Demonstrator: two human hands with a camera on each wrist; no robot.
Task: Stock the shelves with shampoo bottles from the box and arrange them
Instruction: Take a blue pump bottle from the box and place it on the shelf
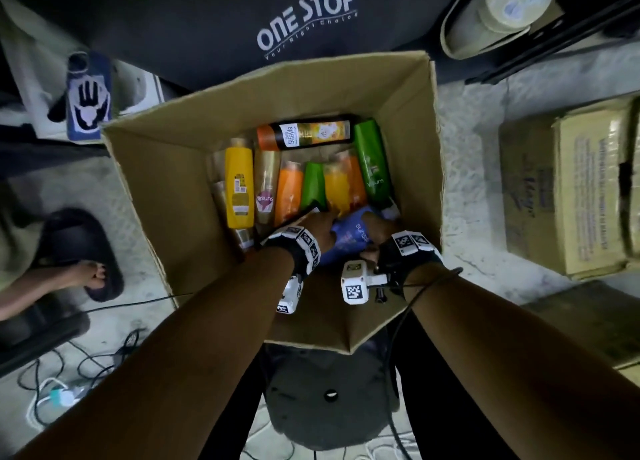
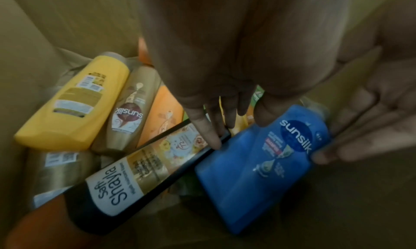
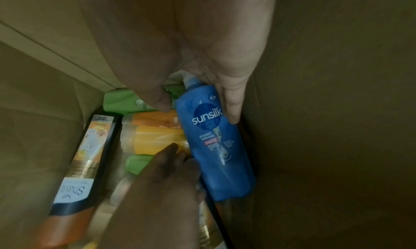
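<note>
An open cardboard box (image 1: 166, 182) holds several shampoo bottles lying flat. My right hand (image 1: 377, 227) is deep in its near right corner and grips a blue Sunsilk bottle (image 1: 349, 239), thumb on one side and fingers (image 3: 234, 108) on the other. The blue bottle (image 3: 216, 146) lies against the box wall. My left hand (image 1: 318, 227) reaches in beside it, over a dark Shayla bottle (image 2: 135, 181). Its fingers (image 2: 212, 135) curl over that bottle's upper end, which lies slanted across the other bottles.
In the box are a yellow bottle (image 1: 238, 185), orange ones (image 1: 289, 192), a green one (image 1: 372, 161) and a second Shayla bottle (image 1: 308, 133) along the far wall. A sealed carton (image 1: 568, 189) stands right. Cables (image 1: 69, 373) and another person's sandalled foot (image 1: 86, 269) are left.
</note>
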